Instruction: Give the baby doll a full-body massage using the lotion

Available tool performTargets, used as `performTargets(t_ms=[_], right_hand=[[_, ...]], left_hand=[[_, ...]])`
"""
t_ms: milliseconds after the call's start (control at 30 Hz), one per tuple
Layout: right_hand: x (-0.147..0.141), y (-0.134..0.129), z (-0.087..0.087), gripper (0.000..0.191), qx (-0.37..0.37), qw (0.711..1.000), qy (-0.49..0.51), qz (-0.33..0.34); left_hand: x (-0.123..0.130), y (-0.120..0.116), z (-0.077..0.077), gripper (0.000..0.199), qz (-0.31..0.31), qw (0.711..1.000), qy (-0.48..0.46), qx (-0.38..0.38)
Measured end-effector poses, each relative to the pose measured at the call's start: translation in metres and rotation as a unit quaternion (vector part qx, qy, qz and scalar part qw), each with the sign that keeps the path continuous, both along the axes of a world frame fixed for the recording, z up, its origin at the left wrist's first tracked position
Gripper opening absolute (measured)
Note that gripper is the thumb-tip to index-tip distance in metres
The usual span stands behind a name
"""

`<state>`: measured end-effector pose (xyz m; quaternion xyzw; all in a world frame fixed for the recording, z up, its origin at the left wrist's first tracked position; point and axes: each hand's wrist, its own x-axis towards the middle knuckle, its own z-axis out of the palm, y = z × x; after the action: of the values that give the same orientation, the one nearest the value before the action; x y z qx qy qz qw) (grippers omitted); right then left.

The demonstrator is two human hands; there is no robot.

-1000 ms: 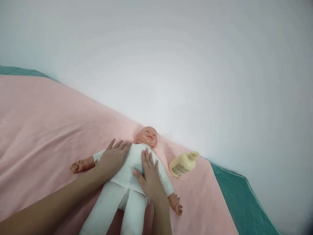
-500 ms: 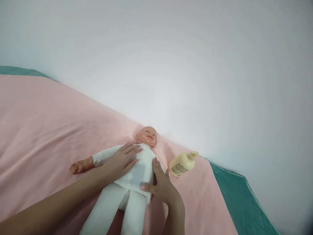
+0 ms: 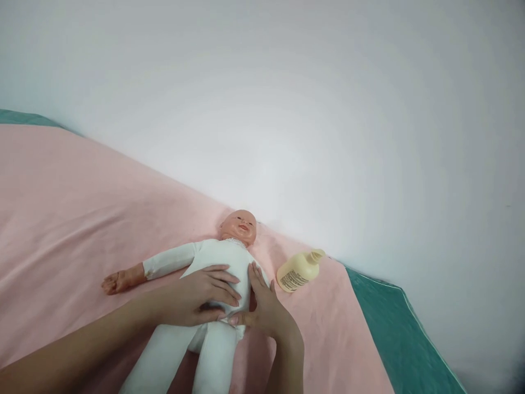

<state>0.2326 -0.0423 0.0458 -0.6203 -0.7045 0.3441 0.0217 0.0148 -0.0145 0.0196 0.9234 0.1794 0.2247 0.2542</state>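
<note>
A baby doll (image 3: 235, 254) with a white cloth body and a bald plastic head lies on its back on a pink sheet (image 3: 102, 202). My left hand (image 3: 200, 295) rests flat across the doll's belly, fingers stretched out and pointing right. Along the doll's right-hand side in the picture, my right hand (image 3: 264, 303) lies with fingers spread, its thumb at the lower edge of the torso near my left thumb. The doll's one visible arm reaches out to the left. Its other arm is hidden, and the feet fall outside the picture.
A pale yellow pump bottle (image 3: 298, 270) with printed text stands on the sheet just right of the doll. Behind them rises a white wall (image 3: 287, 109). Green material (image 3: 394, 323) shows past the sheet's right edge, and more at the far left.
My left hand has slid down from the doll's upper chest to its belly, closer to my right hand. My right hand stays on the doll's side. The whole view has shifted slightly.
</note>
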Motion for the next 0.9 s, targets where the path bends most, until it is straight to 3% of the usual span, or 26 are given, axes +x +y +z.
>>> performTargets(t_ms=[133, 367, 633, 767, 900], right_hand=[[0.000, 0.000, 0.001, 0.113, 0.004, 1.000, 0.003, 0.006], [0.001, 0.000, 0.003, 0.109, -0.003, 1.000, 0.009, 0.010], [0.002, -0.001, 0.002, 0.105, 0.005, 1.000, 0.023, 0.013], [-0.004, -0.009, 0.010, 0.101, 0.025, 0.999, 0.019, -0.015], [0.014, -0.028, 0.025, 0.075, 0.049, 0.995, 0.070, -0.055]], left_hand=[[-0.002, 0.004, -0.006, 0.042, 0.056, 0.997, 0.036, 0.036], [-0.009, 0.027, -0.034, 0.058, 0.178, 0.975, 0.065, 0.112], [-0.001, 0.028, -0.051, 0.055, 0.319, 0.944, 0.021, 0.079], [0.002, 0.028, -0.049, 0.057, 0.353, 0.933, -0.014, 0.069], [-0.022, 0.032, -0.026, 0.050, 0.412, 0.906, -0.035, 0.096]])
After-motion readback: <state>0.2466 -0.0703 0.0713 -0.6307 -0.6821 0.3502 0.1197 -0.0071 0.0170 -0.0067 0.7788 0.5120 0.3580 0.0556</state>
